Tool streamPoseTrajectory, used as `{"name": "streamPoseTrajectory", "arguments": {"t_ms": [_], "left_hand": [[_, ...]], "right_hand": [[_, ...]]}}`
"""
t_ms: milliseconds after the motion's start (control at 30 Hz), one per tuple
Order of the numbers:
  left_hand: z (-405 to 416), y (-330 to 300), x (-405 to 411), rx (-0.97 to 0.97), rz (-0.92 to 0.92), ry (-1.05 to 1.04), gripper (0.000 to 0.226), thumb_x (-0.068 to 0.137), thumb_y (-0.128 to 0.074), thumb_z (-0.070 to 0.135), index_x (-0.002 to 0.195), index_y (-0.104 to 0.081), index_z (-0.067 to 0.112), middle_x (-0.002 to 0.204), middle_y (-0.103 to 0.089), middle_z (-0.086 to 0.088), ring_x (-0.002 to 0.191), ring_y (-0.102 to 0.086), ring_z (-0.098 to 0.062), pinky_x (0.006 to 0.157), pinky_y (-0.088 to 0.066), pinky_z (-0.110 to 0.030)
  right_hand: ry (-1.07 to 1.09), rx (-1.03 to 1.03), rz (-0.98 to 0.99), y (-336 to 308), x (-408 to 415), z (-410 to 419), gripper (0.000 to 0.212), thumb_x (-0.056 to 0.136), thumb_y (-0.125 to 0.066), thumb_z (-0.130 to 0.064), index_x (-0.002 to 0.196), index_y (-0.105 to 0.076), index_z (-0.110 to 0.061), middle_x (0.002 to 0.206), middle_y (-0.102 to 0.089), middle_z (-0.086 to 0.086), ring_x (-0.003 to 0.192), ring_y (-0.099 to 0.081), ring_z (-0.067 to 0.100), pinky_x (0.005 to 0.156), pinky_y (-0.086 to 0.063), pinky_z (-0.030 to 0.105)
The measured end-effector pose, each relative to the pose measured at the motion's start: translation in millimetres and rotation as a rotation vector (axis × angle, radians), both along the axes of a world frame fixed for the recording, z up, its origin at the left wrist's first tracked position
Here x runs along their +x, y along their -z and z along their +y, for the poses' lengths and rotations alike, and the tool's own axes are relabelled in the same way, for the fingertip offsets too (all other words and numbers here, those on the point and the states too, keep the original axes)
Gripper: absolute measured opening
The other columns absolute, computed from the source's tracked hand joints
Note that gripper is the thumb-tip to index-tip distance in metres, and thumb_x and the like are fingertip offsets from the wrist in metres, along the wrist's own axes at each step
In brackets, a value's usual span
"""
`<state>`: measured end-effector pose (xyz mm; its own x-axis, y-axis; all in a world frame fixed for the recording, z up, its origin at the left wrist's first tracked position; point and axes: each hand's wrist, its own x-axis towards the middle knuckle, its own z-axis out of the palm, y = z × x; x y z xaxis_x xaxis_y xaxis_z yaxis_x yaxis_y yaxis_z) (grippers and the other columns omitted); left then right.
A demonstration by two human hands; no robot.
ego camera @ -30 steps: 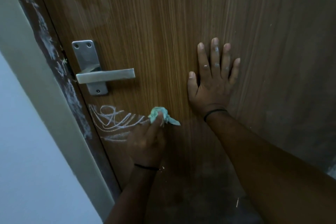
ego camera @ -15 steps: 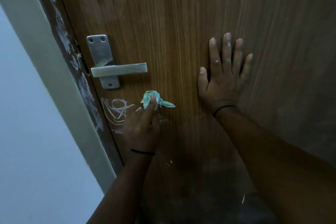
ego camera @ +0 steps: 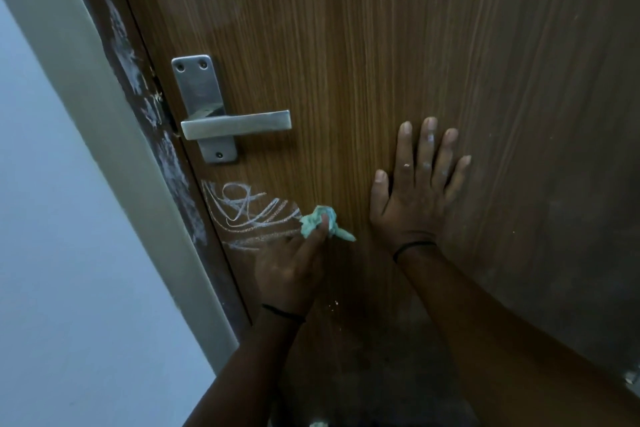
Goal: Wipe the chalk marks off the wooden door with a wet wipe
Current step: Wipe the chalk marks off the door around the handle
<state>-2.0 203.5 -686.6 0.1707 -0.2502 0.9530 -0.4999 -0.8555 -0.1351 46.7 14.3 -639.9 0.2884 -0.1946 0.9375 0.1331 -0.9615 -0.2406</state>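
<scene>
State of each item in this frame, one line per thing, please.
wooden door: shut against its frame.
door handle: level, untouched.
chalk marks: still there below the handle.
wet wipe: crumpled, at the marks' right edge.
left hand: pinches the wipe.
right hand: flat on the door.

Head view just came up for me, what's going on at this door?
A person is cleaning white chalk scribbles off a brown wooden door. The left hand pinches a crumpled pale green wet wipe against the door at the right edge of the scribbles, below the silver metal lever handle. The right hand lies flat on the door. Most of the scribbles remain.
</scene>
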Motion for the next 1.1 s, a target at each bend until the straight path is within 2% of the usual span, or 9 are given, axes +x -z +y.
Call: {"name": "streamPoseTrajectory", "arguments": {"t_ms": [67, 233, 367, 433, 533, 600, 633, 833, 1100], "left_hand": [[12, -1, 0, 0.005, 0.021, -0.030, 0.037, 0.091, -0.066, 0.019, 0.127, -0.055, 0.019, 0.072, -0.071, -0.007, 0.056, -0.063, -0.022, 0.049, -0.051, -0.036], [28, -19, 2, -0.264, -0.013, -0.135, 0.033, 0.089, -0.070, 0.011, 0.122, -0.068, 0.013, 0.079, -0.074, -0.013, 0.060, -0.066, -0.025, 0.051, -0.052, -0.038], [15, -2, -2, -0.032, -0.002, -0.030, 0.036, 0.093, -0.064, 0.014, 0.128, -0.054, 0.014, 0.066, -0.067, -0.008, 0.050, -0.059, -0.021, 0.046, -0.047, -0.034], [23, -2, 0, -0.003, 0.031, 0.000, 0.035, 0.094, -0.062, 0.017, 0.128, -0.054, 0.019, 0.066, -0.067, -0.007, 0.051, -0.058, -0.021, 0.046, -0.048, -0.034], [41, -12, 7, -0.191, -0.005, -0.071, 0.043, 0.091, -0.063, 0.016, 0.132, -0.054, 0.026, 0.077, -0.072, -0.010, 0.058, -0.064, -0.025, 0.051, -0.053, -0.038], [45, -21, 8, -0.414, 0.013, -0.088, 0.040, 0.095, -0.062, 0.019, 0.134, -0.054, 0.025, 0.087, -0.075, -0.011, 0.065, -0.067, -0.025, 0.055, -0.055, -0.038], [44, -22, 9, -0.447, 0.019, -0.093, 0.037, 0.097, -0.061, 0.022, 0.133, -0.055, 0.023, 0.089, -0.076, -0.010, 0.067, -0.068, -0.024, 0.057, -0.055, -0.037], [30, 3, 3, -0.099, 0.029, -0.008, 0.040, 0.091, -0.065, 0.013, 0.130, -0.056, 0.017, 0.074, -0.071, -0.008, 0.058, -0.062, -0.019, 0.050, -0.049, -0.031], [30, 8, 6, -0.125, 0.052, 0.011, 0.044, 0.087, -0.070, 0.009, 0.128, -0.057, 0.019, 0.064, -0.065, -0.003, 0.051, -0.055, -0.016, 0.046, -0.043, -0.029]], "right_hand": [[-0.005, -0.013, 0.007, 3, -1, -1, 0.067, 0.099, -0.030, -0.046, 0.157, -0.005, -0.024, 0.164, -0.013, 0.010, 0.152, -0.005, 0.032, 0.119, -0.008, 0.059], [0.008, -0.025, -0.015, 3, 0, -2, 0.067, 0.099, -0.033, -0.046, 0.157, -0.011, -0.021, 0.163, -0.017, 0.011, 0.151, -0.008, 0.033, 0.119, -0.008, 0.059], [0.008, -0.022, -0.005, 2, -2, -2, 0.067, 0.098, -0.032, -0.046, 0.157, -0.010, -0.022, 0.163, -0.017, 0.011, 0.151, -0.009, 0.034, 0.119, -0.009, 0.059], [0.005, -0.022, -0.006, 2, -3, -2, 0.067, 0.099, -0.033, -0.045, 0.157, -0.010, -0.022, 0.163, -0.017, 0.012, 0.150, -0.010, 0.034, 0.119, -0.010, 0.059], [0.021, -0.026, -0.019, 1, -3, -1, 0.066, 0.099, -0.034, -0.045, 0.156, -0.013, -0.021, 0.162, -0.019, 0.012, 0.150, -0.011, 0.034, 0.119, -0.011, 0.059], [0.020, -0.024, -0.030, 2, -1, -1, 0.066, 0.099, -0.035, -0.045, 0.156, -0.014, -0.021, 0.162, -0.020, 0.012, 0.150, -0.011, 0.034, 0.119, -0.011, 0.059], [0.019, -0.024, -0.035, 2, 0, -1, 0.066, 0.099, -0.035, -0.045, 0.157, -0.013, -0.021, 0.162, -0.019, 0.012, 0.151, -0.010, 0.034, 0.119, -0.011, 0.059], [0.021, -0.023, -0.033, 4, 1, -2, 0.067, 0.099, -0.032, -0.046, 0.157, -0.007, -0.024, 0.163, -0.015, 0.010, 0.152, -0.003, 0.029, 0.119, -0.009, 0.058], [0.037, -0.030, -0.048, 5, 3, -2, 0.067, 0.098, -0.033, -0.045, 0.157, -0.010, -0.023, 0.163, -0.017, 0.011, 0.151, -0.007, 0.032, 0.119, -0.011, 0.059]]}}
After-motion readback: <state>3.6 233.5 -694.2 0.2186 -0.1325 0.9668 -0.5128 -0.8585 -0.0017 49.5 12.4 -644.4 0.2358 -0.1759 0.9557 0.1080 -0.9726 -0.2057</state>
